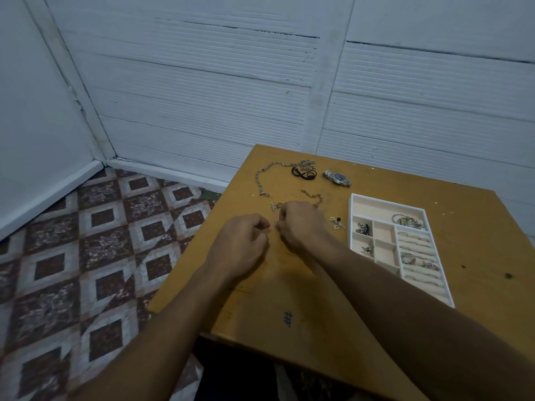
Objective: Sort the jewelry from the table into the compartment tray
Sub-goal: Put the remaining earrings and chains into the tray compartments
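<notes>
The thin chain [312,195] lay on the table [289,285] just beyond the right hand [301,224], its far loop curling out from behind the knuckles and a small silvery knot of it showing at the hand's left side. The right hand's fingers were curled tight, pinching the chain's near end at the fingertips. The left hand [241,241] sat close beside it, fingers curled and tips almost meeting the right's; whether it gripped the chain too could not be told.

A few small loose pieces [335,222] lay between the right hand and the compartment tray [388,201], which stood at the right, near the right forearm, with rings in its padded slots and small items in its left cells. Farther back lay a heavy link chain [260,175], a black band [302,173] and a wristwatch [337,178]. The table's left edge ran diagonally close to the left hand, the left forearm crossing it. Bare wood stretched toward the person, marked by a blue scribble [288,318].
</notes>
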